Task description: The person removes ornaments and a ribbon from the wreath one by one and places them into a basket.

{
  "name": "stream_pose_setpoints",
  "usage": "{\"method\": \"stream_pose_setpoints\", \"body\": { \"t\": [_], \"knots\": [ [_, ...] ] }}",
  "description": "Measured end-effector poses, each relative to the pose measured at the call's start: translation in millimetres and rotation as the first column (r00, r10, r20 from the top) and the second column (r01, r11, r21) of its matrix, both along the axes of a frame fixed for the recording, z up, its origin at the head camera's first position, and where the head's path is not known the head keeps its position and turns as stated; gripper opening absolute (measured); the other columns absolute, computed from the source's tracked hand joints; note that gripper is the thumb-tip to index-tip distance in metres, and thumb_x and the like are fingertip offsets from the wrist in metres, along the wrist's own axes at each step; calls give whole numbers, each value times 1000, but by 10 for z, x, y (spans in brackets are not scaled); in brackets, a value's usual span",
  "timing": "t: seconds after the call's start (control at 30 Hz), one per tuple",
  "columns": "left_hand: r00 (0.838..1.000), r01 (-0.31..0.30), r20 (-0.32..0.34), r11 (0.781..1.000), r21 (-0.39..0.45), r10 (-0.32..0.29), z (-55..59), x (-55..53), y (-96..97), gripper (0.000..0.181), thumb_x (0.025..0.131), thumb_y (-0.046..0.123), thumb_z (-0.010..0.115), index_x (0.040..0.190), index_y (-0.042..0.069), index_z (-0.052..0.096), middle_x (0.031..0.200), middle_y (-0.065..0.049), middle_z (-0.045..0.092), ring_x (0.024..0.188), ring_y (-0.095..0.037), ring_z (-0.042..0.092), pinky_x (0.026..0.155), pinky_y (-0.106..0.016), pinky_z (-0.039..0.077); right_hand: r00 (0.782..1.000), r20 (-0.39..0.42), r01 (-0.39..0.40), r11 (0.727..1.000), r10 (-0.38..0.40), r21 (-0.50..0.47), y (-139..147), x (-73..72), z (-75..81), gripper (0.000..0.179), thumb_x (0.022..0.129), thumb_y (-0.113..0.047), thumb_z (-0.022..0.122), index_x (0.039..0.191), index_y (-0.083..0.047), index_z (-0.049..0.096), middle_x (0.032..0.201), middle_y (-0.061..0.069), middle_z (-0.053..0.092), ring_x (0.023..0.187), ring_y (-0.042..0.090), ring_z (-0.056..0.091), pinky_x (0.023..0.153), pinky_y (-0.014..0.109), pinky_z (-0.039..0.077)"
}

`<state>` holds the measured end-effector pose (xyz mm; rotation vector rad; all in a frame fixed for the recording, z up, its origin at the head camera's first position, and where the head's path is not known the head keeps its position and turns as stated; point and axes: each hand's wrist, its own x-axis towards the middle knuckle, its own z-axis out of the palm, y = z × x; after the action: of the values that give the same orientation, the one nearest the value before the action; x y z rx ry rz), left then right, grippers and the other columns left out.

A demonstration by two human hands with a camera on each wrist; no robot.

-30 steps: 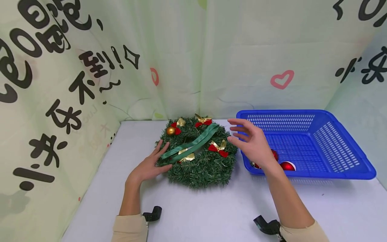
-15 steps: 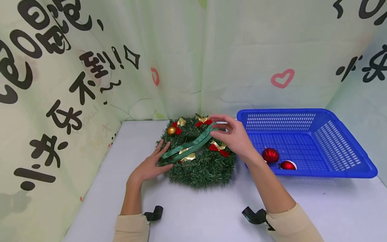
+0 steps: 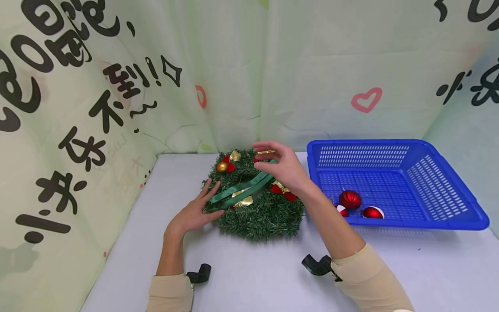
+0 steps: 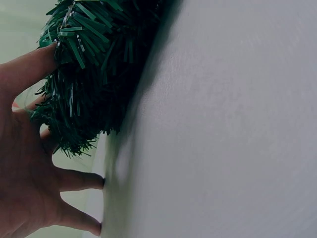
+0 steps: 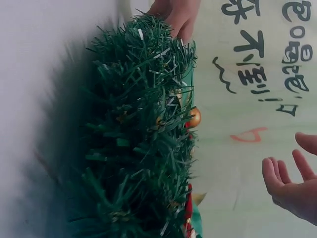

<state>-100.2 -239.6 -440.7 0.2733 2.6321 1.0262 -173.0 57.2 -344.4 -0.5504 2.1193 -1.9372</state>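
Note:
A green Christmas wreath point(image 3: 261, 223) lies on the white table, trimmed with red and gold bows point(image 3: 283, 191), a gold ball point(image 3: 222, 167) and a green ribbon point(image 3: 255, 187) laid across its middle. At its left side my left hand point(image 3: 190, 215) rests with spread fingers; the left wrist view shows the thumb against the needles and two fingertips down at the table. Over the far right part my right hand point(image 3: 286, 168) hovers, covering most of the back bow. In the right wrist view that hand point(image 5: 294, 191) is apart from the wreath, fingers loosely bent and holding nothing.
Right of the wreath stands a blue plastic basket point(image 3: 366, 142) with a red ridged ball point(image 3: 350, 199) and a red and white ball point(image 3: 373, 212); another red and white piece is partly behind my right forearm. A printed curtain point(image 3: 296, 86) hangs behind the table.
My right hand has moved left from beside the basket to above the wreath, uncovering the red balls. The left hand and the wreath have stayed in place.

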Motion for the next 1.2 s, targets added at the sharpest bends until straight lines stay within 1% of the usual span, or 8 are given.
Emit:
{"method": "stream_pose_setpoints", "body": {
  "t": [0.2,0.33,0.5,0.57,0.63,0.77,0.93,1.2],
  "knots": [
    [1000,-1,3,1000,0,1,10,-1,0,89,101,47,66,169,34,10,176,4,-11,158,-47,16,118,-72,28,998,46,-53,999,53,9,-174,-80,58,46,96,-3,72,139,-14,64,139,9,61,127,27,63,105,47,54],
    [1000,0,1,1000,-4,0,20,-8,-3,88,101,48,65,169,35,10,176,5,-11,159,-46,16,118,-71,28,994,71,-83,995,79,48,-285,-156,58,44,97,-4,72,138,-15,65,140,8,61,127,27,63,107,48,52],
    [1000,-1,2,1000,-3,1,31,-8,-7,88,101,48,65,169,34,11,176,4,-11,159,-46,16,118,-72,28,983,128,-139,988,130,64,-423,-294,2,42,97,-3,71,137,-13,66,142,9,60,133,34,60,111,54,48],
    [1000,-3,4,1000,-1,3,34,-5,-7,88,101,47,65,169,34,11,177,4,-11,159,-46,16,118,-72,28,977,142,-167,984,157,61,-473,-344,-23,42,97,0,70,137,-9,65,142,12,60,133,37,59,111,56,48],
    [1000,-4,9,1000,3,4,35,-2,-2,87,101,47,65,169,34,11,177,4,-11,158,-47,16,118,-72,28,973,151,-189,979,176,73,-525,-382,-40,41,97,2,69,137,-7,65,141,14,60,130,37,60,111,55,48],
    [1000,-5,12,1000,6,5,28,1,7,87,101,45,65,169,33,12,177,4,-10,158,-47,17,118,-72,28,967,171,-211,968,187,135,-598,-450,-78,40,97,4,66,136,-7,66,142,19,59,123,33,63,110,56,48],
    [1000,-4,14,1000,4,4,19,2,14,86,102,45,65,169,35,12,176,5,-10,158,-46,16,118,-72,28,961,203,-227,953,186,202,-655,-531,-127,41,98,4,65,137,-9,67,148,20,56,120,33,64,110,55,48],
    [1000,-10,7,1000,3,10,26,5,11,86,101,45,65,169,34,13,177,5,-9,158,-46,18,118,-71,29,960,204,-245,931,194,270,-784,-614,-170,44,97,4,66,141,-5,65,150,17,56,128,33,61,112,53,48]
  ]
}}
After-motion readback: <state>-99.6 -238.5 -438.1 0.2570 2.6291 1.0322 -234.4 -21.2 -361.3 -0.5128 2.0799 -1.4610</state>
